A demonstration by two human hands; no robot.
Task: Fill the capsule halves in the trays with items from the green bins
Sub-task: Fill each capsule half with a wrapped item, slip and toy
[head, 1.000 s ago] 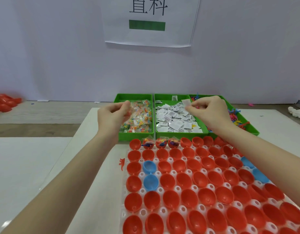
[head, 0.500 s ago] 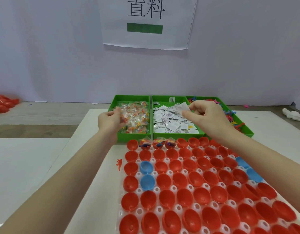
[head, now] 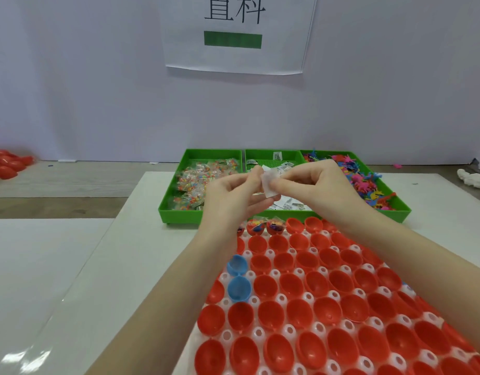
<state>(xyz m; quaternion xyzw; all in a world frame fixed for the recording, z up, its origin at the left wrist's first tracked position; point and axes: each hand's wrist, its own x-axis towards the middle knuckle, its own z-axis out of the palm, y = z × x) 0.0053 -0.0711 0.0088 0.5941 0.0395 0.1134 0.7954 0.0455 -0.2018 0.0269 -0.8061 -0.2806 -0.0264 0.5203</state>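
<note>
nearest, a white tray (head: 318, 327) with round holes carries rows of open red halves (head: 299, 312), hollow side up, and two blue halves (head: 239, 288) at its left edge, one behind the other. both forearms cross over the tray and hide part of its left and right sides. in the far row three halves (head: 263, 227) already hold small colourful items; the red halves just right of them are bare inside.

above that far row, in front of the bins, the two hands meet. the right hand (head: 314, 186) pinches a small white slip (head: 270, 182) between thumb and fingers, the other fingers curled. the left hand (head: 233, 196) has its fingertips on the same slip and a clear packet (head: 256, 193) seems caught in its fingers, though that is hard to make out. the hands cover most of the middle bin.

beyond them three green bins (head: 179, 213) stand side by side, touching: the left one holds clear packets of coloured bits (head: 198, 180), the middle one white printed slips (head: 283, 165), the right one small bright plastic figures (head: 360, 180). tray and bins rest on a white mat (head: 120, 266).

farther off, a heap of red halves (head: 6, 165) lies at the far left, a white figure (head: 472, 180) at the far right, and a paper sign (head: 236, 33) hangs on the wall.
</note>
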